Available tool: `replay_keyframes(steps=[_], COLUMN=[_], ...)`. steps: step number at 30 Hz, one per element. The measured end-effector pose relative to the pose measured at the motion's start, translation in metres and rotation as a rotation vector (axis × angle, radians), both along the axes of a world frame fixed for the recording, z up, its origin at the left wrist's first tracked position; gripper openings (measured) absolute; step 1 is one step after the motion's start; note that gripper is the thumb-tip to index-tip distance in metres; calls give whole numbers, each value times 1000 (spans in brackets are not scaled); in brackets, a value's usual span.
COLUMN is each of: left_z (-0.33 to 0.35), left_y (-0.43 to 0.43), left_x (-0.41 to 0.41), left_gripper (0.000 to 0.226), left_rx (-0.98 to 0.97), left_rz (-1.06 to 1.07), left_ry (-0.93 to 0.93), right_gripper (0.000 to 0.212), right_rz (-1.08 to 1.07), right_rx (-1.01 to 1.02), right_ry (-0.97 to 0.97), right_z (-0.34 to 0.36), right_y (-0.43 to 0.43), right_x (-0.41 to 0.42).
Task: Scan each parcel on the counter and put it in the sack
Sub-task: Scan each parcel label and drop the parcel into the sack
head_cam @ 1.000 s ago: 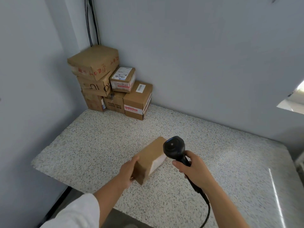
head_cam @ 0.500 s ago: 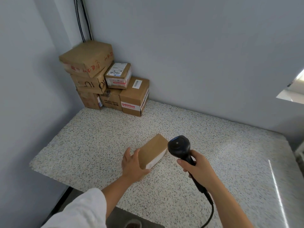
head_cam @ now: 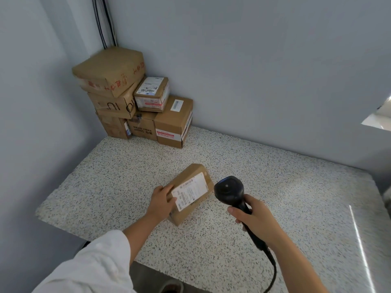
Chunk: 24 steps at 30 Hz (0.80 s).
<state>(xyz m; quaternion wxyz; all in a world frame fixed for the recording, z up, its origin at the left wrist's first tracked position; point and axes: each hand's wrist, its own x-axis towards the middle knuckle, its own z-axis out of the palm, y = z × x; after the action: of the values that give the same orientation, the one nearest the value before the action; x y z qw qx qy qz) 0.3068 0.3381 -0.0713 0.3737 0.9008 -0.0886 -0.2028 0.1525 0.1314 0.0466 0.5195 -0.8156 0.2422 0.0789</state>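
A small brown parcel (head_cam: 191, 192) lies flat on the speckled counter (head_cam: 275, 187) with its white label facing up. My left hand (head_cam: 163, 200) holds the parcel's near left end, fingers and thumb over its top edge. My right hand (head_cam: 255, 220) grips the handle of a black barcode scanner (head_cam: 229, 190), whose head sits just right of the parcel. The scanner's cable (head_cam: 273, 271) trails down toward the bottom edge. No sack is in view.
Several cardboard parcels (head_cam: 137, 102) are stacked in the far left corner against the grey walls. The counter's front edge (head_cam: 84, 233) runs close to my body. Black cables (head_cam: 105, 22) run down the corner wall.
The parcel has been turned from tilted on edge to lying flat with its label up. My left hand shifted onto its near end. The scanner stayed beside it.
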Motion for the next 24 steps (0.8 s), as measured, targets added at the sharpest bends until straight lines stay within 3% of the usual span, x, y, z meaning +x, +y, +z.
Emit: replay_keyframes(steps=[9,13,16,24], left_z=[-12,-24,-29,-33], left_y=[0,-8,-16,1], left_x=[5,1,4,34], left_gripper=[66,110,124,117], left_rx=[0,87,136,320], left_rz=[128,83,103,-106], left_ry=[-57,12,46,-19], right_gripper=[15,19,18,19], right_rz=[65,67,67,86], right_rx=[-22,-30,-27,-42], right_ry=[52,71,69,88], right_z=[-4,-5,-5,-7], right_y=[10,11,12,8], right_x=[17,23,26,24])
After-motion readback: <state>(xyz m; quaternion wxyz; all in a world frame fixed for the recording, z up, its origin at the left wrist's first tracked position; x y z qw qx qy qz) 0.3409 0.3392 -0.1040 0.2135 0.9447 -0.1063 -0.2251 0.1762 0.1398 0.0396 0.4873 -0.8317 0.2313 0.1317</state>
